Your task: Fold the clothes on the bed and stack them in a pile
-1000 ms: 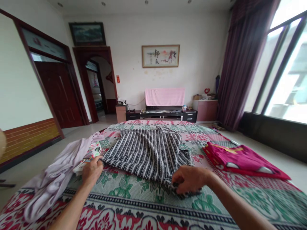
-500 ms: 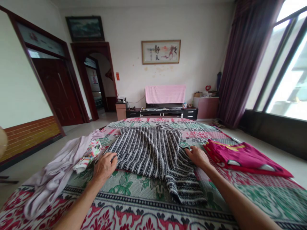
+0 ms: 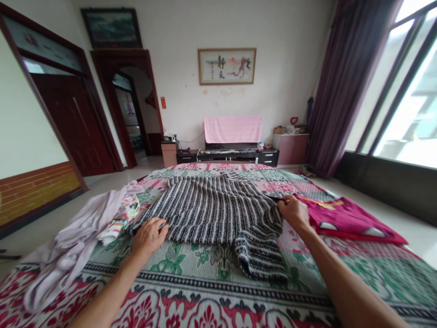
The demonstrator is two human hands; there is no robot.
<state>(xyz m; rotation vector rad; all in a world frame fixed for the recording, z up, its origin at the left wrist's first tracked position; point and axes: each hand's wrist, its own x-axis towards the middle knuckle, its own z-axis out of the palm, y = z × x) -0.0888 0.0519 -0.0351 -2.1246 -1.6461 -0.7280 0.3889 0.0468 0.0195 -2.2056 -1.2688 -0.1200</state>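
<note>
A black-and-white striped knit sweater [image 3: 208, 209] lies spread on the patterned bed cover [image 3: 177, 269], with one sleeve folded down at its lower right. My left hand [image 3: 150, 234] is at the sweater's lower left side, fingers curled down onto the knit, thumb close to them. My right hand [image 3: 295, 212] pinches the sweater's right edge, which is drawn out into a point and slightly lifted toward the fingertips. Between the hands the knit lies fairly flat, with small creases.
To the left lie a crumpled pale pink garment [image 3: 71, 241] and a colourful printed cloth [image 3: 124, 214]. On the right is a folded magenta garment [image 3: 351, 218]. Beyond the bed stands a low black cabinet [image 3: 269, 158] with a pink cloth [image 3: 233, 130] above it.
My right hand has moved right and slightly up with the sweater's edge, and the deep fold down its middle has flattened. The left hand has stayed on the knit. The view has shifted slightly.
</note>
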